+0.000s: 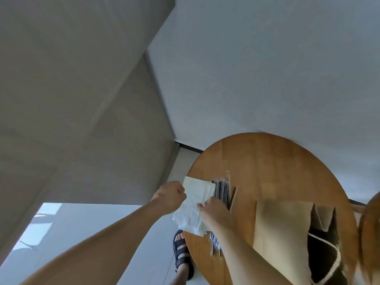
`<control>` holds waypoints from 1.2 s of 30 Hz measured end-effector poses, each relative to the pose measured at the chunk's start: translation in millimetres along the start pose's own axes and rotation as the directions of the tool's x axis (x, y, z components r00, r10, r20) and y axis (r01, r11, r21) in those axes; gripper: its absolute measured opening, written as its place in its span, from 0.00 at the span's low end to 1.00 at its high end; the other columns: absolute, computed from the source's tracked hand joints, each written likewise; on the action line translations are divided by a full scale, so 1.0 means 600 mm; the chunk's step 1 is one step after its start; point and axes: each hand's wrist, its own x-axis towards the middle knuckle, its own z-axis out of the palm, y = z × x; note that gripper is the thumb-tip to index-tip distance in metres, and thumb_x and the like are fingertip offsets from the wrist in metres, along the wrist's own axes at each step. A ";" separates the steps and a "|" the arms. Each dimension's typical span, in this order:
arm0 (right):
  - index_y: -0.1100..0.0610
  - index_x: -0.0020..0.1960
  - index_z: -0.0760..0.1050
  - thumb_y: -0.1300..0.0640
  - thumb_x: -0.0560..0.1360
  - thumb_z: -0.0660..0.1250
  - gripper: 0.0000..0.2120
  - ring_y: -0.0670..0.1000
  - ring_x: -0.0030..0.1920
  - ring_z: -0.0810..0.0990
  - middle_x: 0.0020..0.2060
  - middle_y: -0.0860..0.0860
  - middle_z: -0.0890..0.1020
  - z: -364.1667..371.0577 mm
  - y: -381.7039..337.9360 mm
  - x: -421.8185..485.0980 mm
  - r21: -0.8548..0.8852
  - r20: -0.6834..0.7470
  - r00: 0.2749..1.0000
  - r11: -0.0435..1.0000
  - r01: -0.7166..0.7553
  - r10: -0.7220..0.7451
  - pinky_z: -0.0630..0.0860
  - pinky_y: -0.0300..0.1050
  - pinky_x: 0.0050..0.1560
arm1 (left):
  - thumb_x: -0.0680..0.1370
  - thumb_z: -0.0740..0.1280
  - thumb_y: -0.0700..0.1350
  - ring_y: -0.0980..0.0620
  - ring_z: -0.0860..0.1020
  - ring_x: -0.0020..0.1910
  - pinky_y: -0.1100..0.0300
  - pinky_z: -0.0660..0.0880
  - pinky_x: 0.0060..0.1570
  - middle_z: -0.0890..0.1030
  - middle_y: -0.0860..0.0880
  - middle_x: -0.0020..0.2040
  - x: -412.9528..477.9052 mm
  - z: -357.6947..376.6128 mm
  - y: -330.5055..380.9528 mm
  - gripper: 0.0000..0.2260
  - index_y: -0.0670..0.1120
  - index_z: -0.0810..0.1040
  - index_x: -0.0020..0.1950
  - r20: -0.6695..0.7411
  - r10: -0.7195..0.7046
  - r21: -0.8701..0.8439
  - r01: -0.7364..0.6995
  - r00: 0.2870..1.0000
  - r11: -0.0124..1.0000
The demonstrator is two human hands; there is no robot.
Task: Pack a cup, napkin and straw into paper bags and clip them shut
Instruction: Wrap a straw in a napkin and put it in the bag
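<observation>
A round wooden table (267, 161) is filling the lower right of the view. The stack of white napkins (193, 208) is lying at its nine o'clock edge, partly overhanging the rim. The left hand (170, 197) is reaching in from seven o'clock, its fingers curled tight and pinching the stack's outer edge. The right hand (213, 208) is coming down on the stack's three o'clock side with its fingers pressed together and bent onto the paper. Whether they are pinching a sheet or only pressing cannot be told. A bundle of dark wrapped straws (223, 192) is lying just beside the napkins at three o'clock, running under the right wrist. Further toward three o'clock, a brown paper bag (283, 223) is lying on its side, its dark mouth gaping toward five o'clock. Under the table's seven o'clock rim, a foot in a black sandal (182, 254) is standing on the pale floor.
</observation>
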 end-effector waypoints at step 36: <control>0.54 0.34 0.70 0.50 0.75 0.62 0.13 0.47 0.27 0.73 0.28 0.47 0.75 0.064 0.006 0.080 -0.034 -0.122 0.988 0.994 -0.099 0.095 0.62 0.37 0.25 | 0.78 0.63 0.47 0.51 0.76 0.57 0.58 0.77 0.55 0.77 0.53 0.61 0.013 0.034 -0.064 0.14 0.51 0.76 0.64 -0.025 -0.062 -0.116 0.059 0.998 0.992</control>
